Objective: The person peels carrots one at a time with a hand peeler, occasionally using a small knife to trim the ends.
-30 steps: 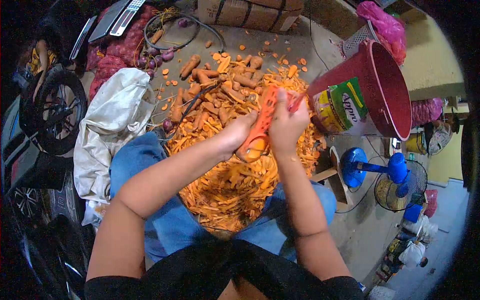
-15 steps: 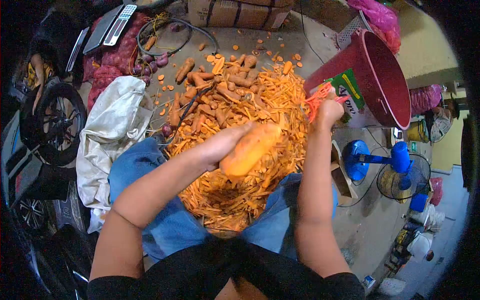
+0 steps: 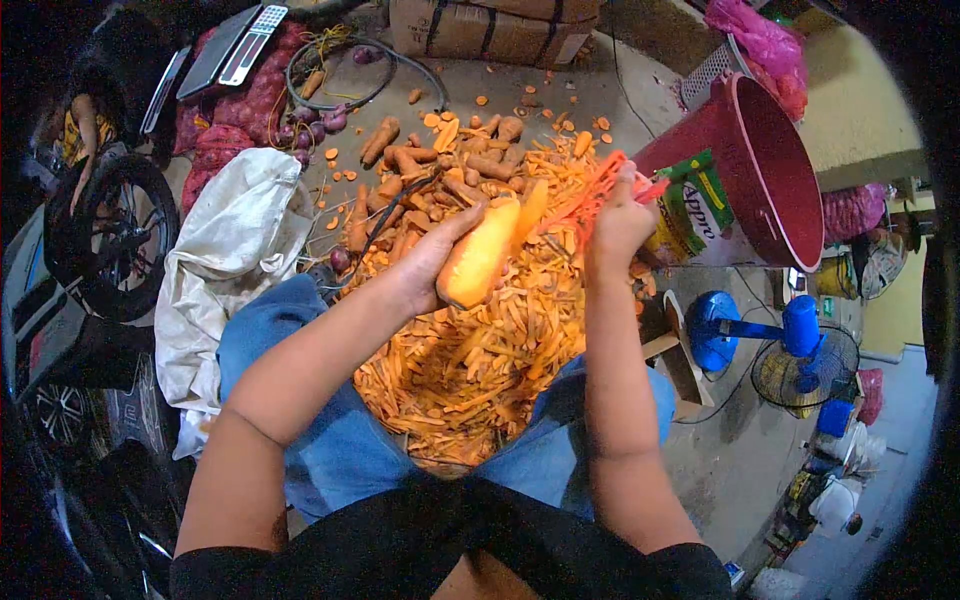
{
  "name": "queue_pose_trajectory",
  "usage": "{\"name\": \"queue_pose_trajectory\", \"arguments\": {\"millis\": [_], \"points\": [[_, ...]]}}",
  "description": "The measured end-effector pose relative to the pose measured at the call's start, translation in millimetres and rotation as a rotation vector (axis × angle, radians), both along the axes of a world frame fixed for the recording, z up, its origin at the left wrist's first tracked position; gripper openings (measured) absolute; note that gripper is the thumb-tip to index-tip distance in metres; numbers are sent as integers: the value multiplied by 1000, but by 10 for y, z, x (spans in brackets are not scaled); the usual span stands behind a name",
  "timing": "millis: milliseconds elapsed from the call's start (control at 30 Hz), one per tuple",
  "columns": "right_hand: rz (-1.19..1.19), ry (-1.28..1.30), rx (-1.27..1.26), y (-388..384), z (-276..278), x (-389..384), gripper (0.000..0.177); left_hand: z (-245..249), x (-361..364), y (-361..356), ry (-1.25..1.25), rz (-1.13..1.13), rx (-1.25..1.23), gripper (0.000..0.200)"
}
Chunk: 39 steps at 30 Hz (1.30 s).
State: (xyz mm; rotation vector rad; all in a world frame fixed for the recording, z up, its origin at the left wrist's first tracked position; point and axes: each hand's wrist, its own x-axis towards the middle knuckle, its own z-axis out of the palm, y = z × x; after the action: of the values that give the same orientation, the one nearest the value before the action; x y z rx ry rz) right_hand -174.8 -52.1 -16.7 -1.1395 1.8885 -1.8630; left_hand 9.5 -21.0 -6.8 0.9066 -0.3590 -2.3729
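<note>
My left hand (image 3: 448, 245) is wrapped round a thick, mostly peeled carrot (image 3: 478, 262), bright orange and held at a slant above the heap. To the right of it, my right hand (image 3: 622, 228) grips a red peeler (image 3: 600, 195), whose outline is smeared by motion. An orange strip of peel (image 3: 530, 212) shows beside the carrot's upper end. Below both hands spreads a deep heap of carrot peelings (image 3: 490, 365) between my knees. Several unpeeled, brownish carrots (image 3: 490, 168) lie on the far side of it.
A large red bucket (image 3: 735, 170) leans at the right, its mouth facing right. Beyond the heap stands a cardboard box (image 3: 490, 30). A white sack (image 3: 230, 270), net bags of onions (image 3: 255, 95) and a motorbike wheel (image 3: 125, 235) are at the left; a blue fan (image 3: 800, 330) is at the right.
My right hand has moved left, bringing the red peeler from in front of the bucket closer to the carrot. The carrot has turned more upright in my left hand.
</note>
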Motion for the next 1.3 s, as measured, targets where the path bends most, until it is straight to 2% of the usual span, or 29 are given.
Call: {"name": "queue_pose_trajectory", "arguments": {"millis": [67, 100, 200, 300, 367, 467, 533, 567, 600, 633, 667, 700, 733, 800, 833, 900, 933, 967, 1000, 1067, 1100, 1133, 1167, 1200, 1233, 1267, 1300], "points": [[-9, -160, -51, -14, 3, -63, 27, -2, -27, 2, -12, 32, 13, 36], [-17, -134, 128, 77, 162, 24, 27, -11, -31, -4, -10, 33, 14, 36], [110, -222, 54, 94, 107, 165, 23, -76, -45, -24, 54, -30, 0, 36], [192, -130, 57, 277, 215, 497, 20, -133, -99, -17, -20, 9, 6, 37], [241, -94, 46, 381, 294, 637, 19, -103, -157, 1, 98, 115, 112, 37], [247, 42, 17, 441, 345, 699, 19, -95, -203, 54, 22, 99, 80, 36], [207, -11, 95, 386, 287, 589, 18, -118, -210, 72, -24, 72, 66, 37], [166, 18, -95, 268, 162, 482, 19, -134, -190, 75, -94, -47, -7, 37], [72, -94, -68, 118, -36, 232, 20, -142, -180, 76, -164, -166, -81, 38], [-21, -208, -41, -2, -167, -37, 20, 58, -195, 161, -75, -172, 27, 37], [-130, -158, -14, -54, -166, -231, 21, 8, -214, 214, 3, -188, 46, 37], [-242, -109, 15, -61, -112, -293, 22, 53, -223, 250, -19, -234, -7, 38], [-245, -110, 16, -37, -94, -291, 22, 98, -224, 266, -40, -282, -61, 40], [-208, -169, 200, 38, 61, -266, 23, 31, -222, 201, -53, -232, -51, 38], [-99, -325, 94, 85, 206, -71, 23, -21, -216, 161, -68, -179, -39, 36], [119, -270, -45, 151, 198, 181, 21, -151, -205, 78, -50, -83, 27, 37], [155, -161, -29, 238, 270, 377, 21, -182, -197, 56, -34, 2, 91, 37], [190, -51, -14, 327, 348, 544, 22, -122, -177, 50, -60, -6, 65, 37], [191, -51, -13, 388, 360, 627, 22, -124, -192, 53, -60, -5, 65, 37], [253, 85, 53, 466, 365, 720, 13, -129, -241, 78, -91, 78, 42, 35], [261, -28, 27, 416, 309, 668, 10, -85, -235, 100, -111, -1, 92, 36], [172, 83, -20, 328, 229, 542, 16, -41, -209, 115, -112, 1, 94, 36], [79, 193, -68, 225, 150, 360, 21, 1, -177, 124, -143, -144, 31, 36], [12, -33, -19, 130, 95, 136, 18, 39, -159, 139, -174, -288, -34, 36], [-57, -259, 28, 46, 41, -99, 14, 75, -161, 193, -147, -336, -46, 35], [-135, -224, -8, -5, -44, -298, 16, 118, -189, 249, -135, -367, -87, 35], [-137, -244, 77, 16, -10, -392, 17, 94, -196, 261, -88, -353, -52, 35]]}}
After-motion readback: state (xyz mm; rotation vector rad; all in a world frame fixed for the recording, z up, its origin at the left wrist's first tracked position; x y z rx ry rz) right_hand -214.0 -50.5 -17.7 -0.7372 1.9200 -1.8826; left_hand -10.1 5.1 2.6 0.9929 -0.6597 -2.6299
